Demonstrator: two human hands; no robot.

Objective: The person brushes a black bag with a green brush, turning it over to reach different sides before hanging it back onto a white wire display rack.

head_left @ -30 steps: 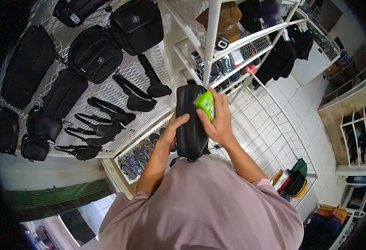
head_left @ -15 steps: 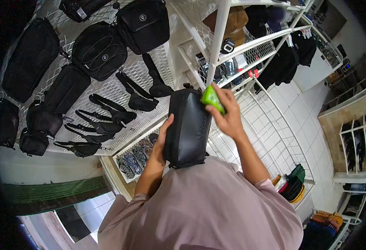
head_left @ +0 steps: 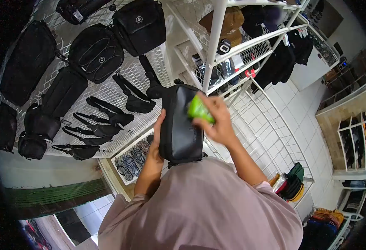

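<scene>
Between the two hands, held up in front of the chest, sits a black pouch bag. Right hand lies over its upper right face, fingers curled tight around a bright green cloth and pressing it flat to the bag's front panel. Slight motion blur on this hand. Left hand cups the bag's left edge from behind, thumb up along the side, fingers hidden behind the bag but clearly clamping it.

Bag's long axis runs near vertical, tilted a little, top toward the rack and bottom resting close to the pink shirt. Green cloth sits at the top right quarter, so the untouched face lies down and to the left of the right fingers. Right hand is the nearer one to that surface; the left only supports.

Outward: white wire grid wall to the left, hung with black bags and strap pouches. White rack post stands just behind the bag's top, close but apart. Shelves beyond carry caps and dark garments. Tiled floor to the right.
</scene>
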